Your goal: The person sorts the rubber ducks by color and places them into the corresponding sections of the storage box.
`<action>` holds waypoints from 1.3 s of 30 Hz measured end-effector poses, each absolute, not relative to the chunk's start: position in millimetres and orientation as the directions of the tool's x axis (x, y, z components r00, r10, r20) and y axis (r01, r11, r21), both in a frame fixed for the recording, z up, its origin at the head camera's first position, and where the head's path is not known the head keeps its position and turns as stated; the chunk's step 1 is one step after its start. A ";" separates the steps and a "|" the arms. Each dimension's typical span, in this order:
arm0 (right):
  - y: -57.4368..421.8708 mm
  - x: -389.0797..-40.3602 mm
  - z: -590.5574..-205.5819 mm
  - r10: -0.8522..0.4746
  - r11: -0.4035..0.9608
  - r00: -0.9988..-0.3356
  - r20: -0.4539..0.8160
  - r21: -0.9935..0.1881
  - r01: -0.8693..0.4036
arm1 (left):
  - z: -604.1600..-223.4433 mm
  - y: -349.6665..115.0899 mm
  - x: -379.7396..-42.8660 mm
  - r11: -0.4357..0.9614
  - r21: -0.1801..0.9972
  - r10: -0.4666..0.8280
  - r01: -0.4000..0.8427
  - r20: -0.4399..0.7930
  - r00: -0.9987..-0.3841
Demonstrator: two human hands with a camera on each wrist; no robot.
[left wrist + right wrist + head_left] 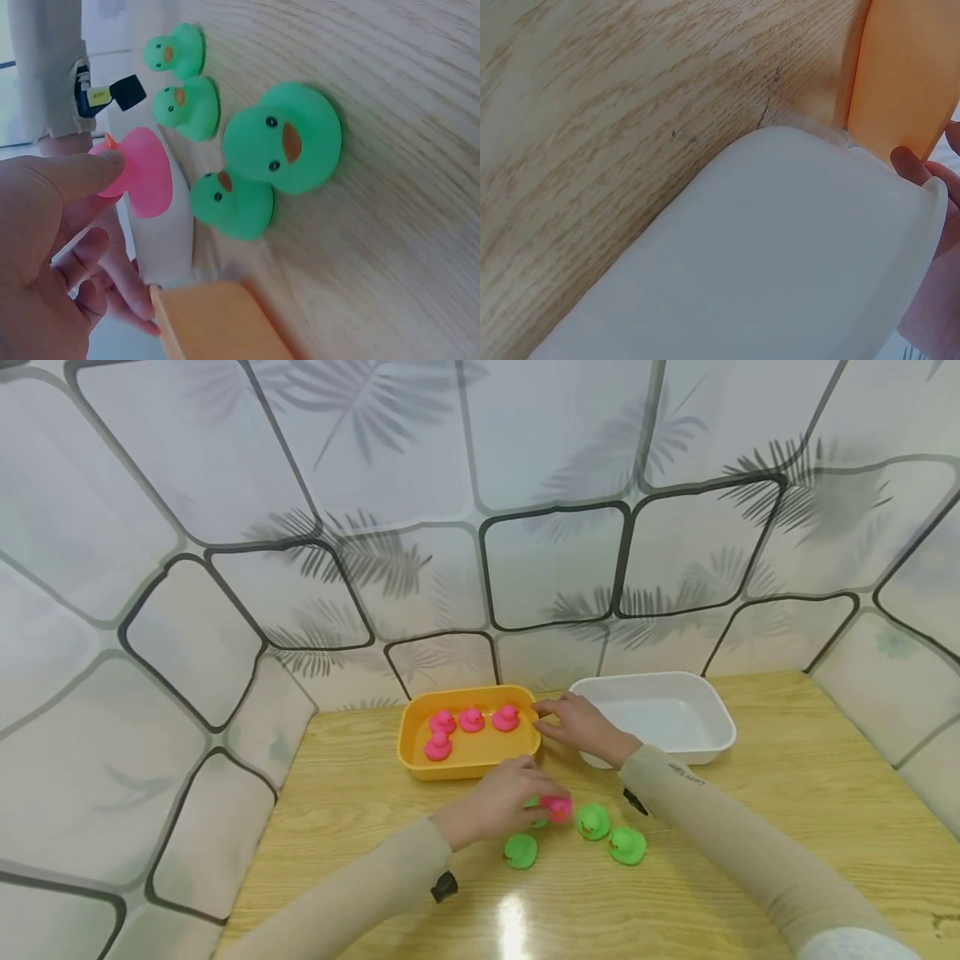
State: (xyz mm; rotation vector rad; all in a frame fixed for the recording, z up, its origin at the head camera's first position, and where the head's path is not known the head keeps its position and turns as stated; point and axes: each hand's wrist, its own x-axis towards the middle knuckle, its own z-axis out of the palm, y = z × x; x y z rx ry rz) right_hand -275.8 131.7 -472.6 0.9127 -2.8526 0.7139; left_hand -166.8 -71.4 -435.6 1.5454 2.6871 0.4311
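Observation:
My left hand (506,802) pinches a pink rubber duck (150,174) between thumb and fingers, held over the table. Near it, several green rubber ducks (289,139) sit on the wood; one of them is partly hidden behind the left hand in the head view. My right hand (581,724) grips the right end of the orange bin (446,772), its thumb low against the outer wall and a finger at the rim. Inside that bin several pink rubber ducks (472,720) are spread out.
A white bin (675,717) stands right of the orange one, partly behind my right hand and wrist. Both bins are near the back of the wooden table (360,843), in front of a stone-patterned cloth backdrop (555,568).

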 end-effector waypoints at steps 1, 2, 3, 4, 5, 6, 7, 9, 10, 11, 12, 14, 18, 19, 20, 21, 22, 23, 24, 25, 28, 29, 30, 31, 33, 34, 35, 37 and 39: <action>131.7 -275.8 -472.3 -0.534 0.717 -0.824 0.192 -0.415 -0.561 | -434.3 -74.0 -166.6 0.478 0.249 0.846 0.842 0.127 -0.518; 131.5 -275.7 -472.2 -0.533 0.717 -0.825 0.188 -0.417 -0.559 | -433.1 -76.6 -166.7 0.478 0.255 0.844 0.841 0.132 -0.520; 131.5 -275.5 -471.8 -0.532 0.718 -0.827 0.183 -0.421 -0.555 | -431.7 -79.3 -166.9 0.480 0.264 0.840 0.837 0.137 -0.525; 131.5 -275.4 -471.5 -0.531 0.718 -0.828 0.179 -0.424 -0.552 | -430.2 -81.9 -167.4 0.478 0.261 0.839 0.839 0.146 -0.524; 131.5 -275.2 -471.2 -0.529 0.721 -0.830 0.175 -0.424 -0.548 | -428.4 -84.6 -167.9 0.476 0.263 0.837 0.840 0.157 -0.524; 131.6 -275.1 -470.9 -0.527 0.721 -0.833 0.171 -0.428 -0.544 | -426.9 -87.4 -168.6 0.477 0.261 0.835 0.839 0.164 -0.526; 131.7 -274.9 -470.7 -0.526 0.722 -0.833 0.171 -0.428 -0.544 | -425.4 -90.1 -169.4 0.480 0.258 0.831 0.838 0.171 -0.529; 132.0 -274.7 -470.3 -0.525 0.723 -0.834 0.172 -0.426 -0.544 | -421.0 -95.4 -170.9 0.492 0.262 0.822 0.830 0.176 -0.542; 132.0 -274.7 -470.2 -0.524 0.723 -0.834 0.174 -0.426 -0.544 | -418.8 -98.0 -171.9 0.494 0.264 0.819 0.828 0.179 -0.546; 132.1 -274.8 -470.1 -0.524 0.723 -0.834 0.176 -0.426 -0.544 | -416.6 -100.4 -173.1 0.497 0.265 0.816 0.826 0.180 -0.549; 132.2 -274.9 -470.1 -0.524 0.722 -0.833 0.178 -0.425 -0.546 | -414.3 -102.8 -174.4 0.499 0.264 0.814 0.825 0.183 -0.551; 132.2 -275.1 -470.3 -0.526 0.720 -0.831 0.181 -0.424 -0.549 | -410.2 -107.5 -177.7 0.497 0.269 0.812 0.825 0.192 -0.551; 132.1 -275.5 -470.9 -0.532 0.716 -0.826 0.185 -0.423 -0.555 | -403.4 -116.7 -185.0 0.510 0.261 0.797 0.820 0.214 -0.564; 132.2 -275.5 -471.1 -0.533 0.716 -0.826 0.186 -0.421 -0.557 | -402.1 -119.2 -186.9 0.521 0.255 0.789 0.815 0.221 -0.574; 132.2 -275.6 -471.2 -0.533 0.716 -0.825 0.188 -0.420 -0.558 | -401.0 -121.7 -188.9 0.532 0.249 0.779 0.809 0.229 -0.583; 132.3 -275.6 -471.4 -0.532 0.716 -0.826 0.188 -0.420 -0.557 | -399.9 -124.0 -191.0 0.541 0.238 0.773 0.806 0.238 -0.589; 132.3 -275.8 -471.7 -0.532 0.716 -0.826 0.186 -0.421 -0.557 | -399.2 -126.2 -193.3 0.550 0.232 0.764 0.802 0.247 -0.595; 132.4 -275.8 -472.0 -0.531 0.717 -0.827 0.184 -0.423 -0.555 | -398.3 -128.5 -195.5 0.556 0.228 0.757 0.799 0.259 -0.600; 132.5 -275.9 -472.5 -0.532 0.718 -0.827 0.182 -0.420 -0.555 | -397.7 -130.8 -197.5 0.560 0.218 0.751 0.799 0.273 -0.601; 132.5 -276.0 -472.6 -0.533 0.720 -0.827 0.179 -0.418 -0.554 | -397.2 -133.0 -199.8 0.566 0.215 0.743 0.796 0.284 -0.606; 132.3 -275.9 -472.4 -0.533 0.721 -0.830 0.167 -0.423 -0.548 | -397.2 -138.9 -206.9 0.579 0.220 0.724 0.785 0.305 -0.619; 132.2 -275.6 -472.2 -0.533 0.721 -0.830 0.165 -0.424 -0.548 | -397.1 -140.8 -208.7 0.587 0.224 0.714 0.778 0.309 -0.628; 132.1 -275.4 -471.8 -0.533 0.721 -0.830 0.162 -0.426 -0.546 | -397.1 -142.5 -210.3 0.597 0.231 0.704 0.768 0.309 -0.640; 132.1 -275.1 -471.4 -0.533 0.721 -0.831 0.161 -0.428 -0.545 | -397.3 -144.1 -212.2 0.609 0.244 0.691 0.755 0.304 -0.656; 131.9 -274.5 -470.7 -0.535 0.721 -0.829 0.162 -0.425 -0.548 | -397.2 -146.8 -215.5 0.633 0.250 0.671 0.733 0.295 -0.680; 131.8 -274.1 -470.3 -0.535 0.722 -0.829 0.162 -0.422 -0.548 | -397.1 -148.0 -216.9 0.648 0.250 0.659 0.720 0.290 -0.694; 131.9 -273.8 -469.7 -0.534 0.723 -0.830 0.161 -0.422 -0.547 | -397.7 -149.2 -219.0 0.660 0.246 0.650 0.710 0.287 -0.704; 131.6 -273.2 -468.4 -0.532 0.725 -0.833 0.156 -0.425 -0.542 | -398.6 -150.9 -223.4 0.682 0.233 0.634 0.693 0.283 -0.719; 131.4 -272.7 -467.1 -0.528 0.727 -0.836 0.149 -0.429 -0.536 | -399.9 -152.6 -228.2 0.697 0.219 0.621 0.683 0.292 -0.728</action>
